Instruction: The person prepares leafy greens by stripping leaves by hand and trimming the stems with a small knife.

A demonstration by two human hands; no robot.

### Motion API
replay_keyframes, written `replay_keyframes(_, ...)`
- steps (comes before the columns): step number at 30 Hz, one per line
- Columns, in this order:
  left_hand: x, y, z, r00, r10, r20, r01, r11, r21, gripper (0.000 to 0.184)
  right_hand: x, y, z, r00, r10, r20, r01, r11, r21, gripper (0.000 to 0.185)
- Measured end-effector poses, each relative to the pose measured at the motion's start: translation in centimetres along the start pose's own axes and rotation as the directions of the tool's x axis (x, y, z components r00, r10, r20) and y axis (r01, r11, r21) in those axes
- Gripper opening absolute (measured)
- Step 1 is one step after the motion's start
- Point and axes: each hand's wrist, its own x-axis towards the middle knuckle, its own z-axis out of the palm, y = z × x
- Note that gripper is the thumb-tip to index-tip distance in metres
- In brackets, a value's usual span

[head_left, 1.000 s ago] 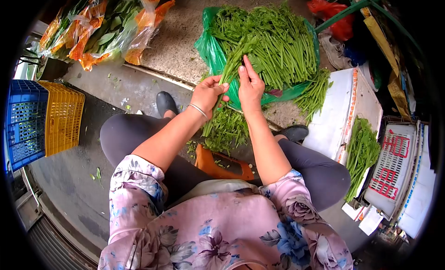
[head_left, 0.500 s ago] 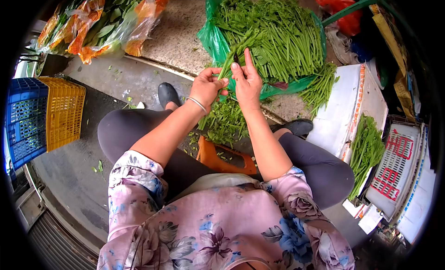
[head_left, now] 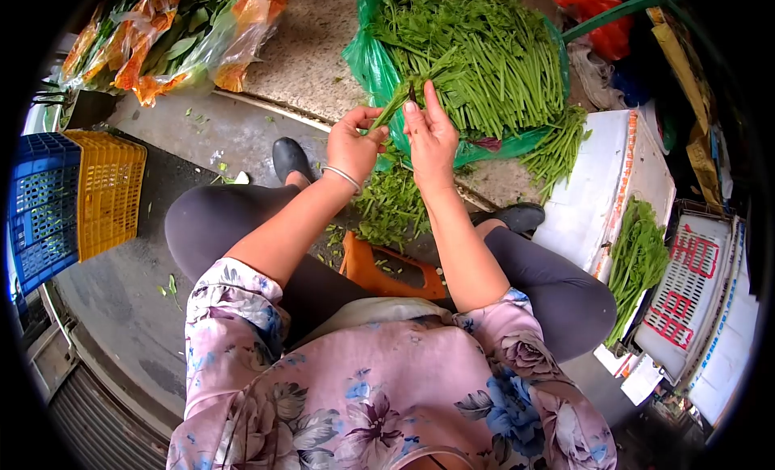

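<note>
My left hand (head_left: 352, 153) is closed around a few leafy green stalks (head_left: 391, 113), which point up and to the right. Close beside it, my right hand (head_left: 433, 147) has thumb and forefinger at the leafy ends, with a small dark pointed thing (head_left: 412, 94) by the thumb tip; its kind is too small to tell. Just beyond both hands, a big pile of green stalks (head_left: 504, 74) lies on a green plastic bag (head_left: 367, 46). Below the hands, cut leaves and stem pieces (head_left: 391, 205) form a heap on the ground between my feet.
An orange plastic stool (head_left: 383, 274) is between my legs. Blue (head_left: 44, 203) and yellow crates (head_left: 113, 195) stand at left. Bagged leafy greens (head_left: 190, 46) lie at upper left. At right are a white foam box (head_left: 585, 171), more greens (head_left: 638, 260) and a white basket (head_left: 678, 292).
My left hand has shifted slightly left, drawing the stalks a little away from my right hand. The right hand is nearly where it was, and the view has tilted slightly.
</note>
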Motion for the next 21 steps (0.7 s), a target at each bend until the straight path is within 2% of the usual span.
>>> replay_keyframes(1,0.2,-0.6,-0.1,1.0,-0.002,-0.001,0.002,1.0,0.003,0.022,-0.1,0.1,0.5,1.0,0.003,0.0,-0.003,1.0,0.003,0.051)
replay_keyframes(3,0.6,-1.7,-0.2,0.971,0.23,-0.063,-0.208,0.948,0.242,0.022,-0.2,0.2,1.1,0.995,0.096,-0.016,-0.092,0.984,0.15,0.051)
replay_keyframes(6,0.8,-1.5,-0.3,0.963,0.258,-0.073,-0.232,0.938,0.256,0.021,0.0,0.2,1.4,0.996,0.074,-0.043,-0.068,0.988,0.138,0.052)
replay_keyframes(7,0.6,-1.0,-0.2,0.963,0.258,-0.073,-0.232,0.938,0.256,0.021,-0.1,0.1,1.3,0.998,0.027,-0.063,-0.025,0.999,0.038,0.045)
replay_keyframes(8,0.2,-0.5,-0.1,0.98,0.187,-0.068,-0.171,0.965,0.198,0.021,0.2,0.5,0.9,0.998,0.028,-0.063,-0.026,0.999,0.037,0.045)
replay_keyframes(9,0.0,0.1,0.0,0.992,0.114,-0.058,-0.105,0.985,0.14,0.021,0.7,1.1,0.3,0.986,-0.158,-0.058,0.143,0.968,-0.208,0.04)
replay_keyframes(10,-0.1,0.4,0.0,0.992,0.113,-0.059,-0.104,0.985,0.139,0.021,1.0,0.9,0.0,0.943,-0.334,-0.006,0.298,0.849,-0.436,0.036)
replay_keyframes(11,-0.1,0.7,0.1,0.996,0.081,-0.043,-0.076,0.99,0.115,0.021,1.1,0.8,-0.4,0.91,-0.412,-0.038,0.332,0.781,-0.529,0.032)
replay_keyframes(12,-0.1,0.8,0.0,0.998,0.049,-0.028,-0.046,0.995,0.09,0.021,0.9,0.5,-1.2,0.941,-0.312,-0.129,0.21,0.84,-0.501,0.033)
replay_keyframes(14,0.0,0.3,-0.2,0.999,0.028,-0.017,-0.027,0.999,0.043,0.021,1.6,-0.3,-2.4,0.898,-0.354,-0.261,0.224,0.878,-0.422,0.034)
replay_keyframes(15,0.1,0.2,-0.3,1.0,0.009,0.0,-0.009,1.0,-0.001,0.021,1.8,-0.6,-3.0,0.873,-0.396,-0.284,0.251,0.865,-0.434,0.035)
replay_keyframes(16,0.0,0.7,-0.3,1.0,0.01,0.003,-0.01,1.0,-0.002,0.021,1.5,-1.7,-3.0,0.877,-0.367,-0.309,0.208,0.871,-0.445,0.035)
replay_keyframes(18,-0.4,1.8,-0.1,0.991,-0.126,0.042,0.129,0.989,-0.076,0.021,1.3,-1.2,-3.8,0.894,-0.312,-0.322,0.221,0.932,-0.288,0.036)
replay_keyframes(21,-0.3,1.3,0.1,0.991,-0.119,0.063,0.124,0.989,-0.079,0.02,0.0,0.0,-4.3,0.96,-0.194,-0.2,0.138,0.955,-0.263,0.037)
